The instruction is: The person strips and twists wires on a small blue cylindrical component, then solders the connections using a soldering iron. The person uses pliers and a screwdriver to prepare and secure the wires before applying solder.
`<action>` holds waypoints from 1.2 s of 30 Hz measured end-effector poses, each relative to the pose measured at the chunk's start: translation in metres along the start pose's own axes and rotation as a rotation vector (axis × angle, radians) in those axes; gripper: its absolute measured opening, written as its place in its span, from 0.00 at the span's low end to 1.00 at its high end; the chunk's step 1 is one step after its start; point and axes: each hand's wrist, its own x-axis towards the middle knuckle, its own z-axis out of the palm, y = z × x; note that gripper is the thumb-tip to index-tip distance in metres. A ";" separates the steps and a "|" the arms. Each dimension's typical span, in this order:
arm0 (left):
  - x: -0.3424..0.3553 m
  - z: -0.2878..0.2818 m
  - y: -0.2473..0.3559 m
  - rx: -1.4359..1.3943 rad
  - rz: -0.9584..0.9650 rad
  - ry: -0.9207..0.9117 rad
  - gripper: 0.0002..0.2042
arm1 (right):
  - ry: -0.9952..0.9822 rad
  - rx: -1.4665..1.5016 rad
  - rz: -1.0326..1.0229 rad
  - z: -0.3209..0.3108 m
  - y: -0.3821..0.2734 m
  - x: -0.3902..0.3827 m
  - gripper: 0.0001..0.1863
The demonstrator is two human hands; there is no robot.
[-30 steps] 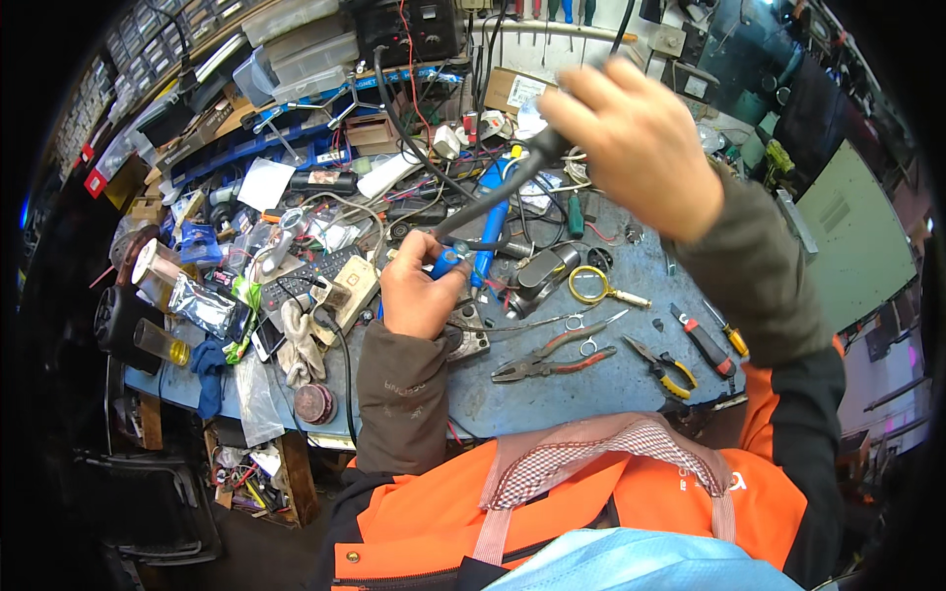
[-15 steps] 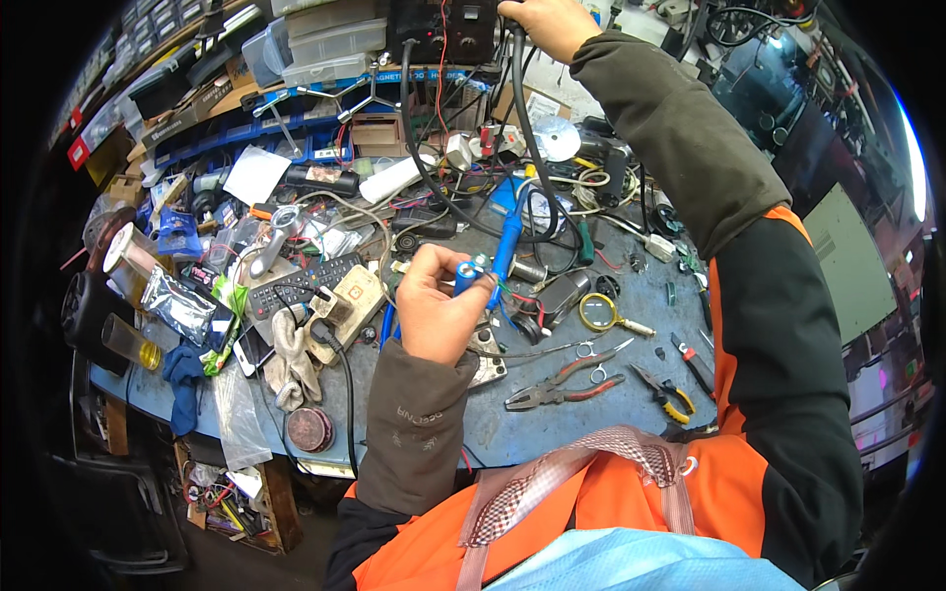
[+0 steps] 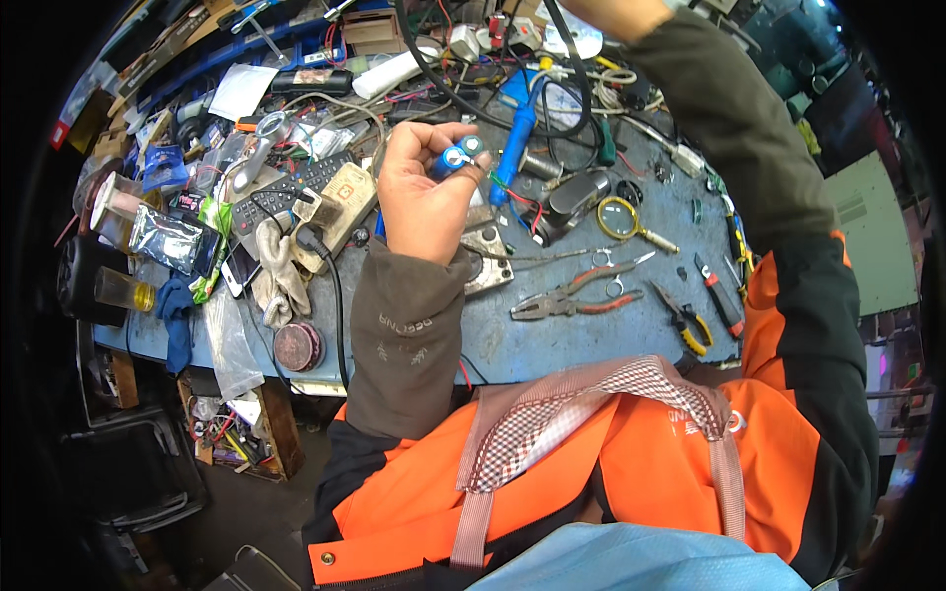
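My left hand (image 3: pixel 426 197) is closed around a pair of blue cylindrical battery cells (image 3: pixel 455 158), their metal ends facing up. Thin green and red wires (image 3: pixel 512 194) show just right of the cells. My right hand (image 3: pixel 626 12) reaches to the top edge of the picture, where its fingers are cut off. Beside the cells lies a long blue tubular handle (image 3: pixel 515 148), and a black cable (image 3: pixel 483 116) loops above it. A dark rounded device (image 3: pixel 578 197) and a small round-lensed magnifier (image 3: pixel 618 219) sit farther right on the bench.
Combination pliers (image 3: pixel 572 297), needle-nose pliers (image 3: pixel 682 320) and a red-and-black tool (image 3: pixel 719 295) lie at the near right. To the left are a power strip (image 3: pixel 345 197), a remote control (image 3: pixel 294 187), a cloth glove (image 3: pixel 279 271) and a round tin (image 3: pixel 299 347). Clutter covers the back.
The view has tilted down, so the bench sits higher and the dark box with knobs at the top has left the picture. The left hand still grips the cells.
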 end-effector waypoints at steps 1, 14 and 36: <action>-0.002 0.001 0.002 0.034 0.000 -0.026 0.18 | 0.069 0.086 0.010 -0.019 -0.023 -0.014 0.12; -0.026 0.103 -0.001 0.895 0.647 -0.387 0.21 | 0.080 1.566 1.288 -0.091 -0.164 -0.215 0.12; -0.041 0.102 -0.050 0.981 0.593 -0.420 0.23 | 0.199 1.613 1.468 -0.063 -0.176 -0.244 0.09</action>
